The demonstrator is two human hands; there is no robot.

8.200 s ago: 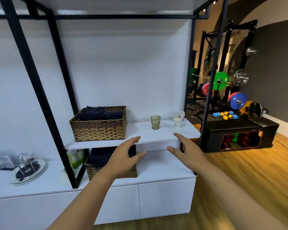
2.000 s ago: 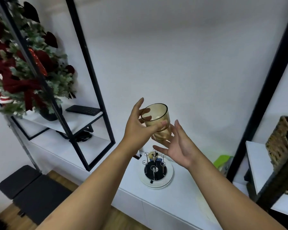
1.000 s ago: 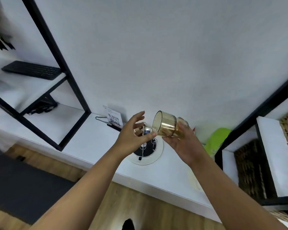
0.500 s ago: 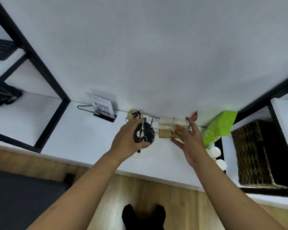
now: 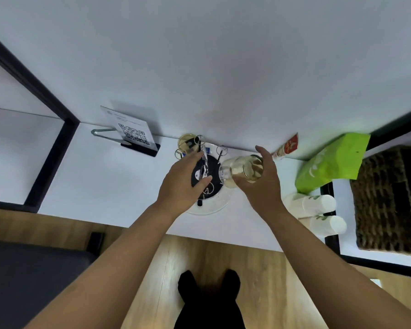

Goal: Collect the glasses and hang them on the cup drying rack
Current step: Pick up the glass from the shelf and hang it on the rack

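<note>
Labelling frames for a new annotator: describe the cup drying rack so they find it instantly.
On the long white counter against the white wall, look between the QR-code sign and the green pouch. The cup drying rack is a round white tray with a black centre and upright wire prongs ending in small rings, the only wire item there.

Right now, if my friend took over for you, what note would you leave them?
Right hand: holds a glass on its side, mouth toward the rack.
Left hand: over the rack, fingers at its middle post, holding nothing that I can see.
Done: one glass already sits at the rack's far side, by the wall.
Left: tip the held glass mouth down onto a free peg, then check for more glasses; none other shows here.
</note>
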